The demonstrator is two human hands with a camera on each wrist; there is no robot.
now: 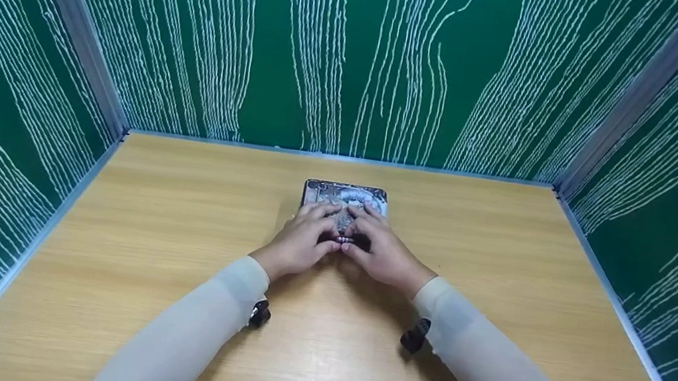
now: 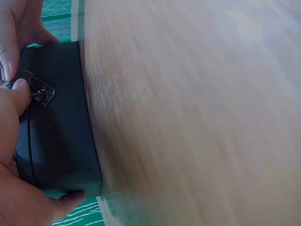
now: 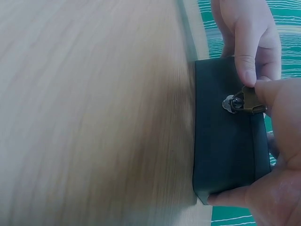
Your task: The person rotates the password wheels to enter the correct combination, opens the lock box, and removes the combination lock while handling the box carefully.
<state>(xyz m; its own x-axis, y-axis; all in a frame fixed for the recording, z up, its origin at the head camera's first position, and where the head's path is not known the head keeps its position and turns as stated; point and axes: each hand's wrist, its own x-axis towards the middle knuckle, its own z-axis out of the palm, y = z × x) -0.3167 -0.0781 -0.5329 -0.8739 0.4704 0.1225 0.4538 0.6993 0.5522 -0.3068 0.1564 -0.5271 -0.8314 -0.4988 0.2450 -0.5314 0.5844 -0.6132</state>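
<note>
A small box (image 1: pixel 346 194) with a patterned grey-and-white lid lies on the table; its dark front (image 2: pixel 61 136) shows in the left wrist view. A bronze-coloured padlock (image 3: pixel 252 100) hangs by its shackle from a metal hasp (image 3: pixel 229 103) on that front. My left hand (image 1: pixel 299 243) and right hand (image 1: pixel 388 257) meet at the padlock, thumb tips pinching it from either side. A row of small light marks shows on it between the thumbs. Other fingers of both hands rest on the lid and the box's ends. Fingers hide part of the padlock.
The wooden table (image 1: pixel 175 206) surrounds the box. Green panels (image 1: pixel 274 40) with white wavy lines stand at the back and both sides, joined by grey corner posts (image 1: pixel 80 11). Dark wrist cameras (image 1: pixel 414 336) hang under both sleeves.
</note>
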